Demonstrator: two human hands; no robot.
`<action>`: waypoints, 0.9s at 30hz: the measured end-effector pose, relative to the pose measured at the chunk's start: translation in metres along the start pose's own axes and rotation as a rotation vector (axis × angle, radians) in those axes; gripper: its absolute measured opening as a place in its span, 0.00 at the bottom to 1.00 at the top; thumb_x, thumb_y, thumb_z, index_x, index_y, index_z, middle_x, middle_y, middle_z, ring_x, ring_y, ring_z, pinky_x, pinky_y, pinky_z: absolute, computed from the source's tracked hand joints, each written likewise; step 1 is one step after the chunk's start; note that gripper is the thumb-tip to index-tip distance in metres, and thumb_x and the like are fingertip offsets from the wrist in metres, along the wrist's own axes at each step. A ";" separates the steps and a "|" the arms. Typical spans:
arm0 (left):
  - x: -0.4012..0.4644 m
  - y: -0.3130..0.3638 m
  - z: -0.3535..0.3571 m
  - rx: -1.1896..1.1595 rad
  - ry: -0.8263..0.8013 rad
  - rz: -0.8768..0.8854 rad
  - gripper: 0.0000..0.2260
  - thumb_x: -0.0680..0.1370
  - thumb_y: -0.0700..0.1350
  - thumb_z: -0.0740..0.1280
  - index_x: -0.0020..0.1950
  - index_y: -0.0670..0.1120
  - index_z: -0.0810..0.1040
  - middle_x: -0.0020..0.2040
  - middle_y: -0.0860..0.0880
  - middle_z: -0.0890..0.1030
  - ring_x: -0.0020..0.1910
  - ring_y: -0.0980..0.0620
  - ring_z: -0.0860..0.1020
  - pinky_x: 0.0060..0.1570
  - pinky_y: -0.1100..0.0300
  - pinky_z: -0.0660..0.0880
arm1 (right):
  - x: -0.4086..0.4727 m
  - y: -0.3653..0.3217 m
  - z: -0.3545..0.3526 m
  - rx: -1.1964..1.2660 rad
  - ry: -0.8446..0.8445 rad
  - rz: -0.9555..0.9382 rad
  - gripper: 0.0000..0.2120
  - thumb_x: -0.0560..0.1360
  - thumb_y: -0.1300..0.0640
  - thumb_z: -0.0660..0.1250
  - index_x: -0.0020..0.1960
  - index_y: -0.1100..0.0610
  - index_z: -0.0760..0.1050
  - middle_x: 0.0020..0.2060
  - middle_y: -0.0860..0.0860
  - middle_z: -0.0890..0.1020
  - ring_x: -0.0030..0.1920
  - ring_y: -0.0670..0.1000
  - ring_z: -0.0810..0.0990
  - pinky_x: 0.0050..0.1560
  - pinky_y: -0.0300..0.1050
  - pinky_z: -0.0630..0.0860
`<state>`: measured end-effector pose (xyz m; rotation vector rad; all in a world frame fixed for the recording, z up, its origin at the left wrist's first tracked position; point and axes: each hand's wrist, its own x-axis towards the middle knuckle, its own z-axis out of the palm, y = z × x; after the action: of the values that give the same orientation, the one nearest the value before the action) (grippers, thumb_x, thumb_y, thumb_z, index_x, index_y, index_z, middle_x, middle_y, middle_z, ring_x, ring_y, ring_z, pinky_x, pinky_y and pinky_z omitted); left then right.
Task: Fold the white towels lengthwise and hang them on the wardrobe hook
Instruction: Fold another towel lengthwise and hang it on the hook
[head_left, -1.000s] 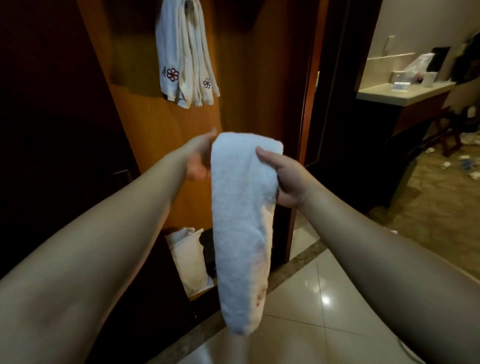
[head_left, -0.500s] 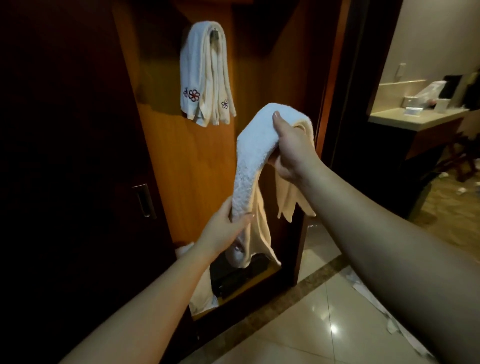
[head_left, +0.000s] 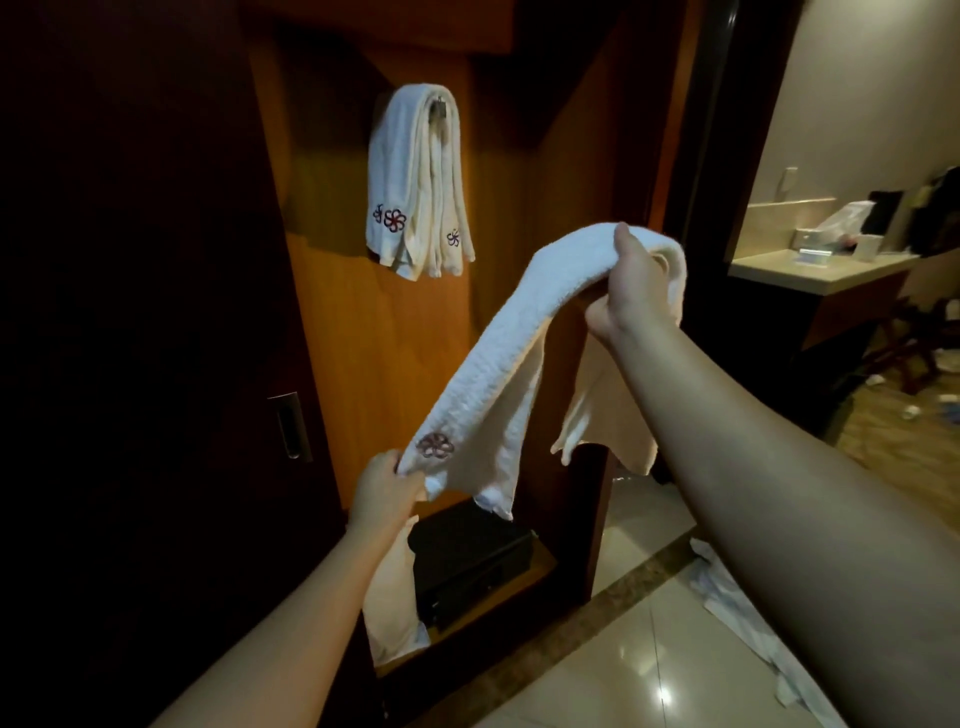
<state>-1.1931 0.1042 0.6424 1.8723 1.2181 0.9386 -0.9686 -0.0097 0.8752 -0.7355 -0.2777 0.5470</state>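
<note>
hung towels already on hook, above left hand. left fingers pinch low end of white towel; right hand fingers clamp its raised fold. left to do: hang it. right fingertips hidden by cloth; wardrobe door dark.

we see our right hand raised, gripping the folded white towel at its top bend, while our left hand pinches its lower end beside an embroidered flower. the towel slopes between the 2 hands, loose corners hanging. on the wardrobe hook other white towels hang. a dark case sits in the open wardrobe below.
</note>
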 end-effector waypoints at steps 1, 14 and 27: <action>0.001 -0.001 -0.005 -0.062 0.001 -0.021 0.03 0.77 0.46 0.68 0.44 0.53 0.78 0.41 0.49 0.81 0.38 0.48 0.80 0.32 0.55 0.75 | 0.001 0.001 -0.003 0.030 0.042 0.009 0.09 0.76 0.55 0.74 0.47 0.52 0.73 0.31 0.51 0.86 0.32 0.51 0.86 0.31 0.51 0.83; 0.000 -0.001 -0.027 -1.166 -0.218 -0.264 0.19 0.78 0.41 0.66 0.69 0.39 0.75 0.64 0.44 0.81 0.51 0.51 0.85 0.49 0.56 0.81 | 0.014 0.000 0.009 0.301 0.196 0.110 0.12 0.74 0.61 0.76 0.47 0.58 0.72 0.48 0.63 0.78 0.42 0.66 0.80 0.29 0.66 0.79; 0.010 0.022 -0.092 -0.811 -0.082 0.116 0.10 0.75 0.47 0.67 0.54 0.55 0.84 0.51 0.51 0.86 0.52 0.47 0.84 0.38 0.61 0.79 | 0.046 0.022 -0.062 0.081 0.201 0.136 0.15 0.78 0.58 0.66 0.63 0.61 0.78 0.51 0.60 0.86 0.47 0.63 0.87 0.50 0.65 0.82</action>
<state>-1.2594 0.1222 0.7082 1.3073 0.5399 1.1772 -0.9129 -0.0050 0.8177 -0.7276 -0.0180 0.6045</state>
